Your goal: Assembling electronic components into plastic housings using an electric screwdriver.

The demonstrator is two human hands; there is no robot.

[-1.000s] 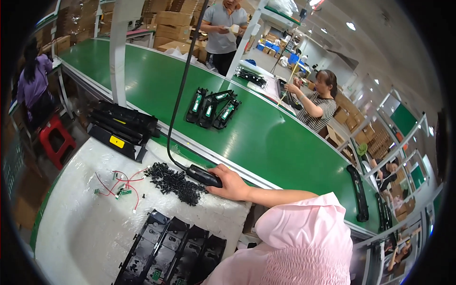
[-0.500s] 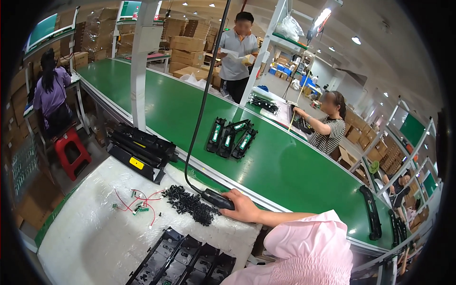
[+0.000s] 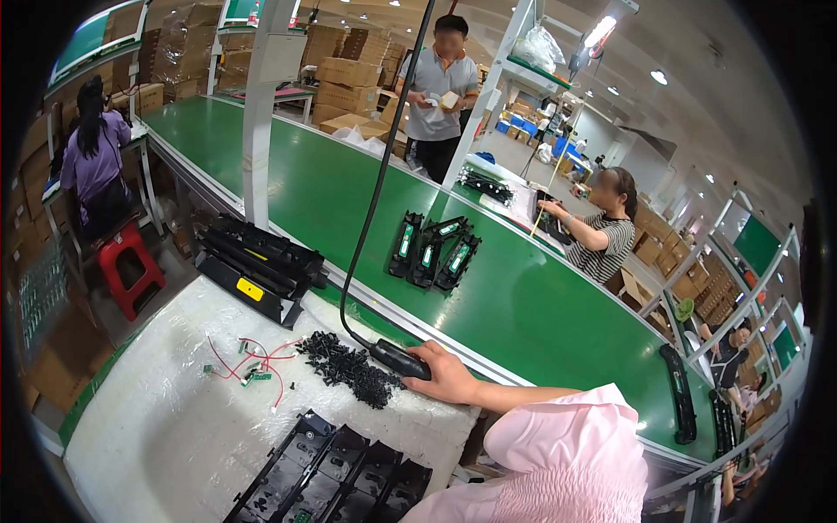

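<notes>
My right hand [image 3: 446,376] grasps the corded black tool [image 3: 399,358] opposite its cord [image 3: 375,205] end, beside the black screw pile [image 3: 347,370] on the white worktop [image 3: 174,366]. Left hand out of view, can't tell. Probably lightish, stiff; best held mid-barrel.

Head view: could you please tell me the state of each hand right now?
Left hand: not in view, so cannot be told.
Right hand: closed on the black tool.
</notes>
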